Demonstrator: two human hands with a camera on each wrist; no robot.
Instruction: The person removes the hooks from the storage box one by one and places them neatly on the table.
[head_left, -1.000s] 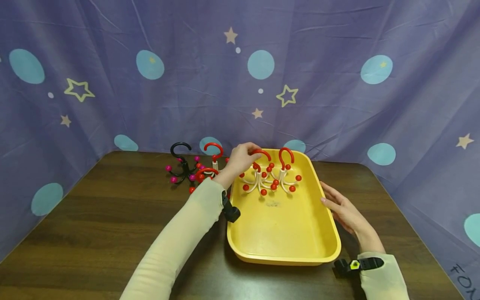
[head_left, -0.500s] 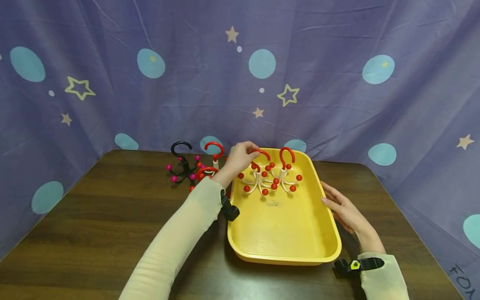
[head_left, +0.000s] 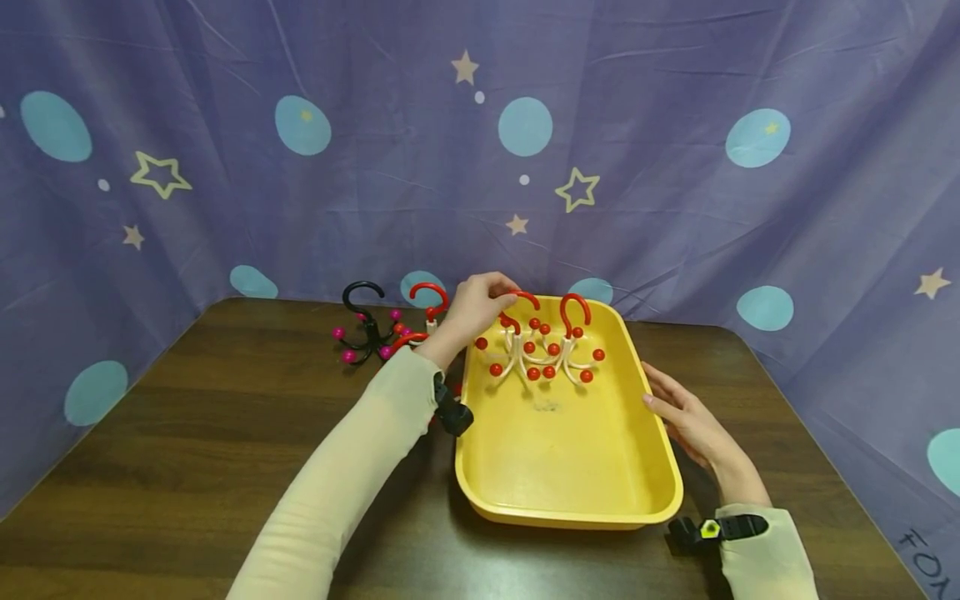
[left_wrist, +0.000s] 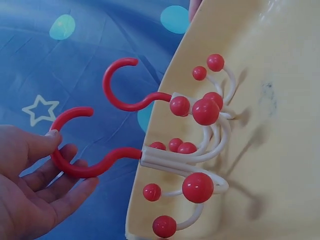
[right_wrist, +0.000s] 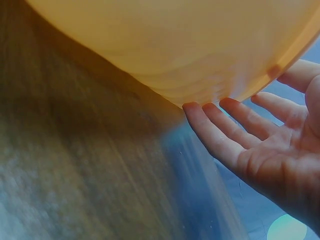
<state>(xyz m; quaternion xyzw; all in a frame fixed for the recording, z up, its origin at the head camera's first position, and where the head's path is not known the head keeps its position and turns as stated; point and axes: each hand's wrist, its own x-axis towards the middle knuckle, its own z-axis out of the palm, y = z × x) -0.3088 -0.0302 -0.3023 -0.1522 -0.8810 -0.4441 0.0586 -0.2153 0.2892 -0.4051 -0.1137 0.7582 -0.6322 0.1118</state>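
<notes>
My left hand [head_left: 474, 310] pinches the red hook of a white hanger [left_wrist: 165, 156], thumb on one side and fingers on the other. Several curved arms tipped with red balls spread from its stem, over the far left part of the yellow tray [head_left: 555, 475]. A second such hanger [head_left: 566, 357] stands upright in the tray just to its right, their arms overlapping in the left wrist view. At the tray's right side is my right hand [head_left: 693, 425]. Its thumb lies at the rim, and its nearly straight fingers [right_wrist: 215, 132] touch the outer wall from outside.
Left of the tray stand a black hanger [head_left: 371, 333] with pink balls and a red-hooked white one [head_left: 431, 327]. Another red hook [head_left: 408, 340] shows partly behind my left forearm. A purple patterned curtain [head_left: 375, 167] hangs behind the brown table [head_left: 210, 433].
My left hand has risen slightly, and the hanger in it has come up with it. My right hand and the tray have stayed in place.
</notes>
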